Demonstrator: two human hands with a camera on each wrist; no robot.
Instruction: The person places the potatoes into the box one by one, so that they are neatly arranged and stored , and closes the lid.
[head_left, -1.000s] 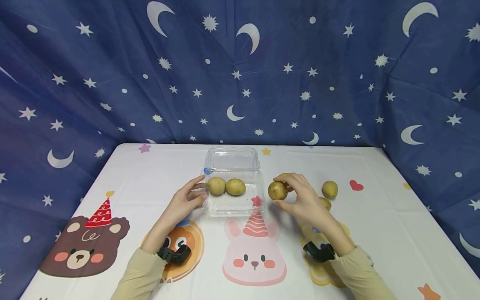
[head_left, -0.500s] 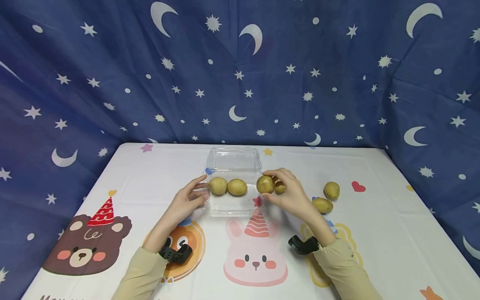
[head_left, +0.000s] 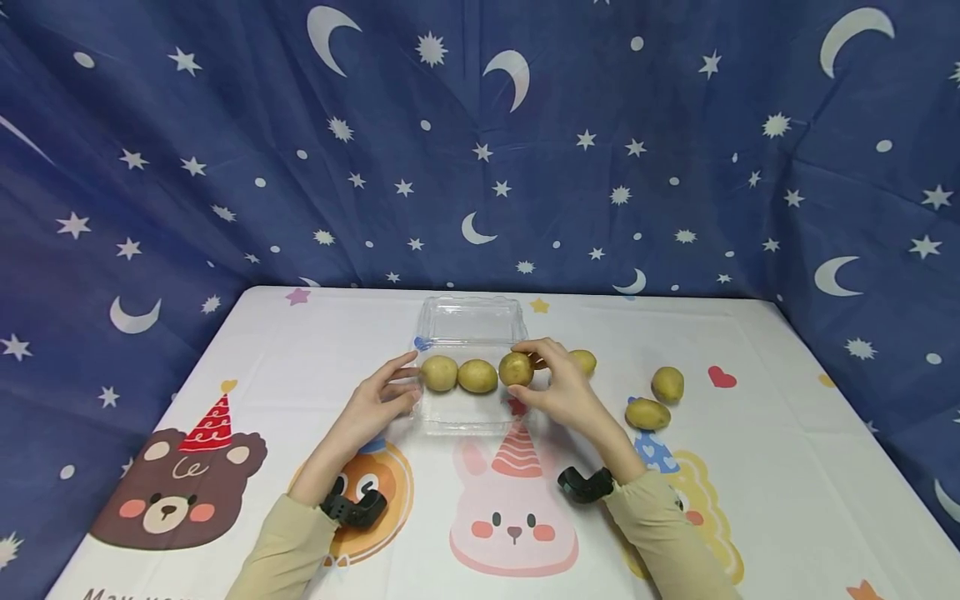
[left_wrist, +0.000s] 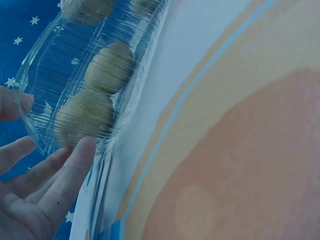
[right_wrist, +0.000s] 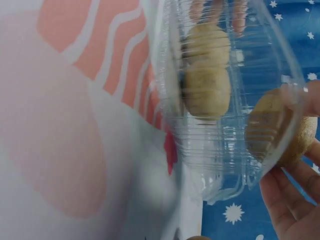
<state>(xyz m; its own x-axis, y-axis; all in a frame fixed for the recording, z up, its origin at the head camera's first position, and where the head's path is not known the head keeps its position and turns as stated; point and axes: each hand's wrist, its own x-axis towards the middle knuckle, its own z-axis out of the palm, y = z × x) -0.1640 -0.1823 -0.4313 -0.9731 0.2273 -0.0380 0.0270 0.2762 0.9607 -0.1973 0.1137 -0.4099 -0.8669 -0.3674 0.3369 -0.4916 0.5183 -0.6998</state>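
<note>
A clear plastic clamshell container [head_left: 472, 414] stands with its lid raised at the back. Two potatoes [head_left: 439, 373] [head_left: 477, 377] lie side by side inside it. At the container's left wall rests my left hand [head_left: 378, 397], fingers spread and fairly straight; the left wrist view shows the fingertips [left_wrist: 86, 146] right at the plastic. My right hand [head_left: 558, 385] grips another potato [head_left: 517, 369] between thumb and fingers, over the container's right part. In the right wrist view this held potato [right_wrist: 298, 131] shows partly through the clear wall.
Three more potatoes [head_left: 583, 362] [head_left: 667, 384] [head_left: 648, 414] lie on the white tablecloth [head_left: 757, 450] to the right. Behind the table hangs a blue curtain [head_left: 375, 142] with moons and stars.
My right hand has carried its potato leftward from beside the container to over its right part. The loose potatoes on the right are less covered. My left hand stays at the container's side.
</note>
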